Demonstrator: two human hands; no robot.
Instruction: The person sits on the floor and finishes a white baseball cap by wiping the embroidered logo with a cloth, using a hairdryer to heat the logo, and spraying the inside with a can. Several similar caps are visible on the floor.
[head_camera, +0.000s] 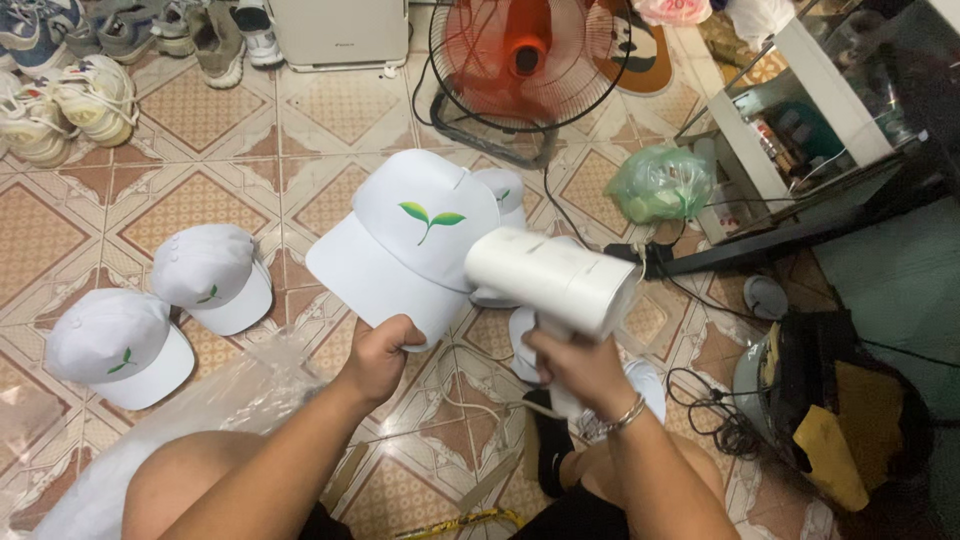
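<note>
My left hand (382, 352) grips the brim of a white cap (405, 240) with a green leaf emblem, held up over the tiled floor. My right hand (575, 365) holds the handle of a white handheld steamer (550, 280), its head pointing at the cap's right side, close to the crown. A bracelet sits on my right wrist. Behind the held cap, another white cap (503, 190) lies partly hidden.
Two more white caps (212, 275) (120, 345) lie on the floor at left, beside clear plastic wrap (215, 395). A red floor fan (525, 70) stands ahead, shoes (70, 100) at top left, a green bag (660, 183), cables (715, 410) and a shelf (800, 110) at right.
</note>
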